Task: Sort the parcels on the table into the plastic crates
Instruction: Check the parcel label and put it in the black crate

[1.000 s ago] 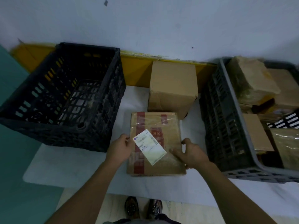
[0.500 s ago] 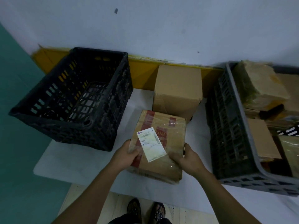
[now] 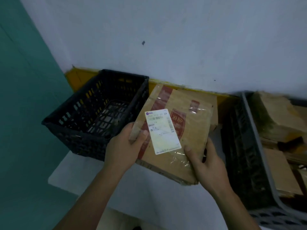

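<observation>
Currently you hold the taped parcel [image 3: 187,130] in both hands, lifted off the tabletop [image 3: 149,188] and tilted, its far end higher than the near edge. Your left hand [image 3: 123,151] grips the parcel's left edge, thumb laid on its top face beside the white shipping label [image 3: 162,131]. Your right hand [image 3: 205,165] grips the near right corner, thumb on top, fingers curled under the side. Parcel surface: brown cardboard under clear tape, red printed band along the left, red emblem near the middle; label text too blurred to read.

Left crate [image 3: 93,113]: black, slotted walls, standing at the tabletop's far left corner; only its mesh floor shows inside. The parcel's left edge sits just beside that crate's right wall in this view; contact cannot be told.

Right crate [image 3: 245,146]: dark, grey rim, at the tabletop's right edge, with several brown parcels [image 3: 279,117] stacked inside.

A second cardboard box [image 3: 214,103] stands behind the held parcel against the yellow strip [image 3: 224,100] at the wall's foot, mostly hidden.
</observation>
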Action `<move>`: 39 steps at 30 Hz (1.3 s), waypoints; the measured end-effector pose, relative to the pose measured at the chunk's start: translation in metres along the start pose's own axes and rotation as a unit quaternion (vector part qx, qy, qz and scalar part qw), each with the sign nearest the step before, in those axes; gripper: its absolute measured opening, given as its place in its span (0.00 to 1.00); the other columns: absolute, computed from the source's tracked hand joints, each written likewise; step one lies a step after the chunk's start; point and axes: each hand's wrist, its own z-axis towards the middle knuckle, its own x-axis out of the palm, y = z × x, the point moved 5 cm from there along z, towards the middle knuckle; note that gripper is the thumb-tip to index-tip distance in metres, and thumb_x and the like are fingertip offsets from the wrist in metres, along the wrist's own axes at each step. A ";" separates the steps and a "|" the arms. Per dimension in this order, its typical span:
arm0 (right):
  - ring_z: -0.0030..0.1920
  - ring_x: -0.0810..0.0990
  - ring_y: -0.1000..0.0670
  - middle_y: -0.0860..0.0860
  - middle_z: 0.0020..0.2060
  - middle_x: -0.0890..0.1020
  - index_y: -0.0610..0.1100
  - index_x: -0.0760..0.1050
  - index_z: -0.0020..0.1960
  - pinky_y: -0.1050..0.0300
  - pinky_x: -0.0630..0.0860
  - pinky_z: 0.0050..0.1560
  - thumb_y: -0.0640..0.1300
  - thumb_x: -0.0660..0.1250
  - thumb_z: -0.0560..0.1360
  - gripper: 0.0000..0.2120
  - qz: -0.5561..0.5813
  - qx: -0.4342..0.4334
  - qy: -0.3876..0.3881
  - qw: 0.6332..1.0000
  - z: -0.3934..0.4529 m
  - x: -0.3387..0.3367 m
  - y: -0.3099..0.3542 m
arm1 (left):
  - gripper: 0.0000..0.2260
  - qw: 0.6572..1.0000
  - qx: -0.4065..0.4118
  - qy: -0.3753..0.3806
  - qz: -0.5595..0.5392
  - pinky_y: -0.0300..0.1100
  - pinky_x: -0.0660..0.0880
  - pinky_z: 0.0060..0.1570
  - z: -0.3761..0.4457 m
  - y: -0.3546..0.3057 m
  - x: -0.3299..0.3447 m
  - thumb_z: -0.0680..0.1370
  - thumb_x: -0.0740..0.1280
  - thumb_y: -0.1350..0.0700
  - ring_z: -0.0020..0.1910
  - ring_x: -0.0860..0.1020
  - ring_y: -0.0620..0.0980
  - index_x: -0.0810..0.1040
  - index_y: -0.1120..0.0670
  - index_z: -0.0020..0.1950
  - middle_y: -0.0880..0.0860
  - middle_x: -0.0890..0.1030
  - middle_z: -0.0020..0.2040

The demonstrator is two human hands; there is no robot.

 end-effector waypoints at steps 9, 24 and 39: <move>0.65 0.71 0.66 0.68 0.76 0.62 0.67 0.43 0.86 0.60 0.74 0.64 0.73 0.69 0.75 0.50 -0.041 -0.161 0.023 0.986 0.028 0.010 0.122 | 0.20 0.993 0.090 -0.079 -0.014 0.51 0.81 0.55 0.052 -0.047 -0.093 0.83 0.63 0.35 0.54 0.82 0.49 0.70 0.36 0.74 0.40 0.83 0.59; 0.75 0.73 0.40 0.51 0.85 0.49 0.58 0.32 0.86 0.44 0.78 0.70 0.69 0.78 0.71 0.64 -0.184 -0.186 0.112 0.959 0.136 0.214 0.249 | 0.55 0.975 0.177 0.108 0.084 0.44 0.76 0.67 0.207 0.056 -0.243 0.65 0.79 0.27 0.69 0.74 0.36 0.49 0.27 0.83 0.38 0.71 0.74; 0.73 0.69 0.35 0.38 0.76 0.63 0.48 0.39 0.87 0.41 0.75 0.71 0.64 0.76 0.74 0.59 -0.356 -0.020 0.173 0.918 0.188 0.317 0.168 | 0.58 0.878 0.164 0.170 0.416 0.63 0.49 0.81 0.293 0.208 -0.143 0.66 0.53 0.13 0.82 0.55 0.63 0.42 0.44 0.87 0.58 0.66 0.81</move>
